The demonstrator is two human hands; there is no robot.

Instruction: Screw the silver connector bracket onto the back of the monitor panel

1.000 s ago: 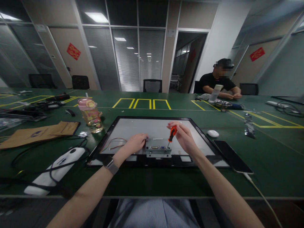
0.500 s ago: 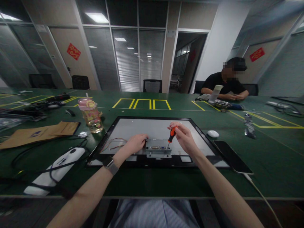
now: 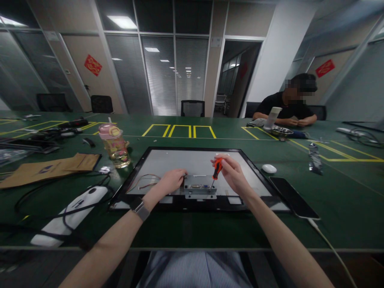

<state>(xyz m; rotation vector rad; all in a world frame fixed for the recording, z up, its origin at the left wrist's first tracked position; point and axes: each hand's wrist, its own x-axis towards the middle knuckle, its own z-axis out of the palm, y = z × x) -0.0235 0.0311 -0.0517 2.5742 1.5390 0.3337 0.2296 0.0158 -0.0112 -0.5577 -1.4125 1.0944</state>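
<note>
In my right hand point(image 3: 234, 172) is a small screwdriver point(image 3: 217, 169) with an orange and black handle, closed between thumb and fingers. Its shaft slants down to the right end of a grey metal port bracket point(image 3: 196, 191), which carries a row of connectors. My left hand point(image 3: 172, 181) grips the bracket's left end; some of its fingertips are hidden behind the metal. Under both hands a display panel point(image 3: 168, 158) lies flat, with a black frame and a pale grey back. Thin loose wires point(image 3: 144, 180) rest on the panel beside my left hand.
Left of the panel are a drink bottle point(image 3: 115, 146), a brown paper bag point(image 3: 51, 168) and a white power strip point(image 3: 72, 216) with black cables. A phone point(image 3: 294, 198) on a cable and a white earbud case point(image 3: 269, 169) lie right. Across the table sits a person point(image 3: 285, 106).
The screwdriver's handle has turned slightly in my right hand, while my left hand stays where it was. The person across the table has shifted a little to the right.
</note>
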